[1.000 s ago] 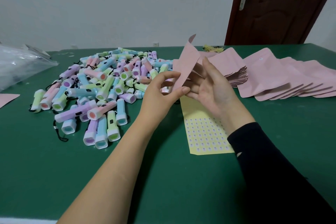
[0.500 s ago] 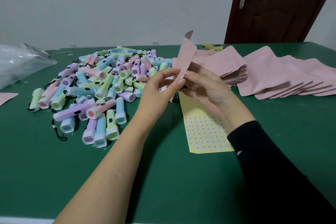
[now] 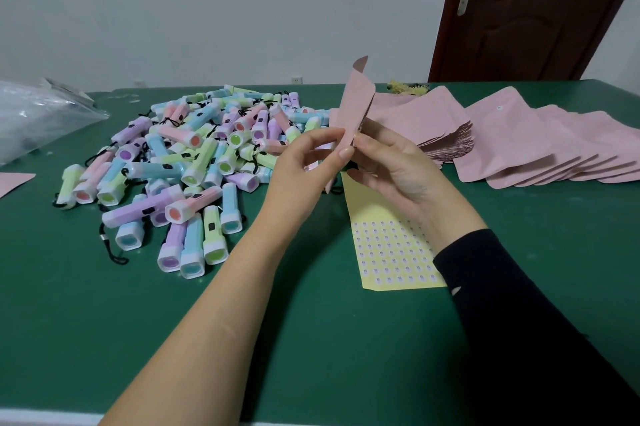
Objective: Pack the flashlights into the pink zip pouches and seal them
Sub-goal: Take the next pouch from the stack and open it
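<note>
**Empty pouch held on end, flashlights at nine o'clock**

At the far left of the green tabletop (image 3: 311,339) lies a crumpled clear plastic bag (image 3: 41,117). Next comes the heap of pastel flashlights (image 3: 194,162), lying every way with black wrist cords trailing among them; none is in a hand. The left hand (image 3: 304,169), bare-armed, is at the heap's three o'clock edge. Its thumb and fingers (image 3: 344,151) are curled to pinch the lower part of one pink zip pouch (image 3: 355,114). The pouch stands on end in the air, its long axis running from six o'clock up toward one o'clock. Its top corner curls over and shows a darker inner face. The right hand (image 3: 394,166), in a black sleeve, meets it from the other side and grips the same lower part. Whether the mouth is parted I cannot tell. Under the right wrist lies a yellow sticker sheet (image 3: 394,252). Beyond it, at two o'clock, is a stack of flat pouches (image 3: 433,121), then a fanned row of pouches (image 3: 554,148) reaching the right edge.

The coming move likely turns on one relation: the flashlights lie at nine o'clock from the pouch, just beside the left hand and well apart from the right. The left is therefore the nearer hand to fetch one. The right would hold the pouch on end so that a flashlight slides in lengthwise.
</note>
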